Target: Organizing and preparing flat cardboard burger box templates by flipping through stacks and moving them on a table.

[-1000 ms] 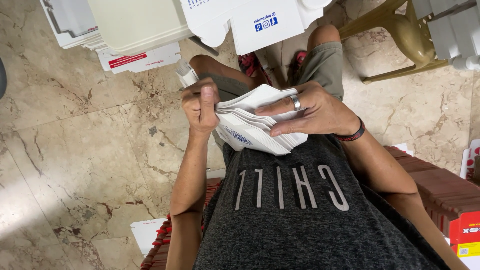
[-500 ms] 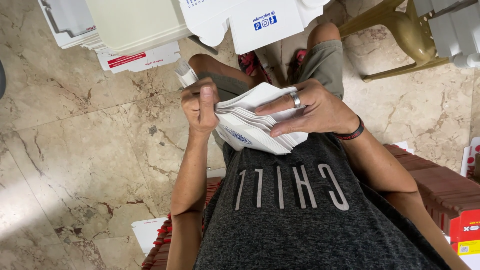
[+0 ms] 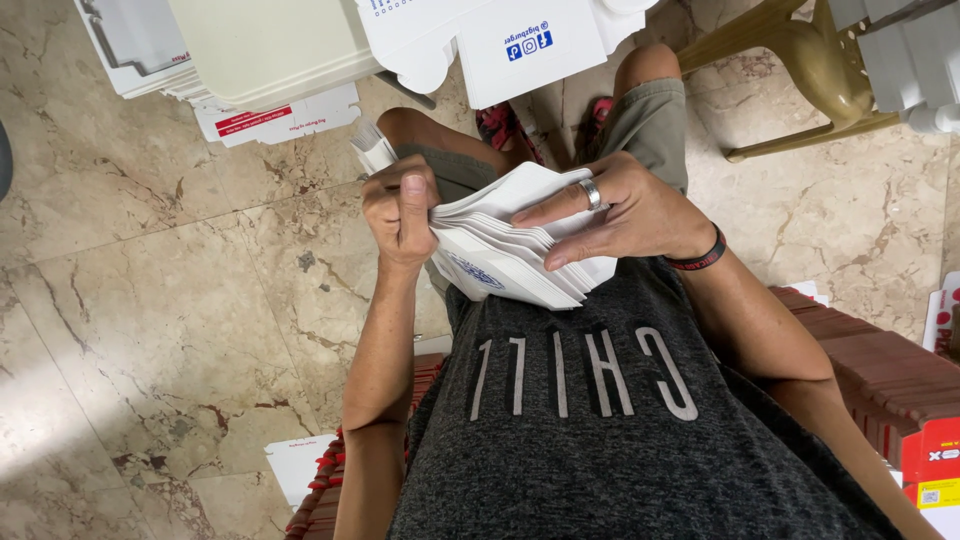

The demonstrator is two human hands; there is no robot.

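A stack of flat cartons [image 3: 520, 250] is sitting between both hands, above the lap; a chair [image 3: 800, 70] is standing to the right.

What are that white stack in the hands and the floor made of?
Fanned white stack of flat sheets: probably thin matte cardboard, since the edges stay stiff and layered. Beige veined floor: looks like polished marble or similar stone tile, with glossy glare and grout lines.
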